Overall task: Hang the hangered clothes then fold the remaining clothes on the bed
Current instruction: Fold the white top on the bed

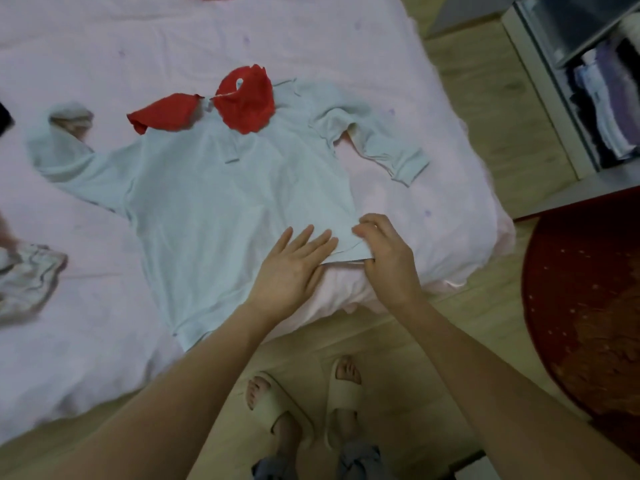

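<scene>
Two hands are being worked at the near right corner of a pale blue long-sleeved top (214,188), which is being laid flat on the pink bed (398,46). Nearest of all, the left hand (291,271) is being pressed palm-down on the hem with its fingers straight and spread, nothing being held in it. Just to its right, the right hand (388,258) is being curled over the hem's corner, with a fold of the cloth being pinched between thumb and fingers. From both sets of fingertips the top is being seen to run away and to the left: its long axis is being stretched from the hem under the hands to the collar at the far end, so the neck is pointing away from the person. The right hand is judged the nearer to the corner that the next fold or smoothing turns on. Beyond the fingers, a red garment (242,105) is being seen lying over the collar, with one sleeve thrown out to each side.
</scene>
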`<control>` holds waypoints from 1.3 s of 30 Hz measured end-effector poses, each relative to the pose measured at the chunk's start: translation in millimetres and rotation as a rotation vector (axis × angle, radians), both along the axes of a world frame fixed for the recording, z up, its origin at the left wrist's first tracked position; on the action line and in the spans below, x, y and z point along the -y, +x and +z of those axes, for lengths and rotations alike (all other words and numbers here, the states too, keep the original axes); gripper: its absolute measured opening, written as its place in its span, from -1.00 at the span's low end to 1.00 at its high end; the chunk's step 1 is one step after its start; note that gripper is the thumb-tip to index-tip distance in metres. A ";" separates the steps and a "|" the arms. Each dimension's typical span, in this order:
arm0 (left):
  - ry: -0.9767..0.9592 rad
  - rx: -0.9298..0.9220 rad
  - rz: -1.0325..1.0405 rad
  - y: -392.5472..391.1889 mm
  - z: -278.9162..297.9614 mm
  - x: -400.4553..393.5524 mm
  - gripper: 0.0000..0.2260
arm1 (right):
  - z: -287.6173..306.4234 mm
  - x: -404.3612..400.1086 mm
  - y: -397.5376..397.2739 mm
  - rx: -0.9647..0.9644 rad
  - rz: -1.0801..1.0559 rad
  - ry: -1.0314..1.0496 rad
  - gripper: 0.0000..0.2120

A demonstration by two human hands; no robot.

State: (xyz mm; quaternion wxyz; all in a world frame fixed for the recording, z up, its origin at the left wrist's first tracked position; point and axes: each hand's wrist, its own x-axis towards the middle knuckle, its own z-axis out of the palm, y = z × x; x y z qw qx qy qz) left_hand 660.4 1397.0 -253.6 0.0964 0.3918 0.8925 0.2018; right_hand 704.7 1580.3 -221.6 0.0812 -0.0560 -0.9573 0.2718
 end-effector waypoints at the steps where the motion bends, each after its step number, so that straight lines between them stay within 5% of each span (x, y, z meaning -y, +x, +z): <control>1: -0.050 -0.061 -0.040 3.7 -1.4 2.7 -0.55 | -1.0 -8.9 6.4 -0.013 0.083 0.136 -0.61; 7: -0.303 -0.164 -0.121 20.7 -2.3 27.9 -0.45 | -12.1 -38.2 28.7 0.397 0.432 0.545 -0.19; 13: -0.353 -0.083 0.211 44.7 21.6 87.5 -0.49 | 6.2 -1.0 27.2 0.513 0.521 0.563 -0.27; 18: -0.215 0.119 0.754 69.6 31.0 129.6 -0.61 | 0.8 2.5 20.0 0.618 0.561 0.541 -0.20; 21: 0.060 0.245 0.973 71.6 31.4 124.0 -0.72 | 6.5 1.8 13.8 0.595 0.563 0.548 -0.45; 24: 0.314 0.286 1.044 74.4 34.8 109.8 -0.81 | 5.5 2.7 17.6 0.503 0.489 0.462 -0.26; 27: 0.488 0.333 1.298 76.1 41.3 103.6 -0.84 | 2.9 3.0 23.0 0.469 0.351 0.427 -0.52; 33: 0.350 0.302 1.157 80.4 49.9 109.3 -0.72 | 1.5 -4.4 20.2 0.396 0.278 0.278 -0.79; 39: 0.030 0.127 0.980 75.5 59.4 127.1 -0.71 | 6.0 -17.3 14.9 0.349 0.429 0.514 -0.81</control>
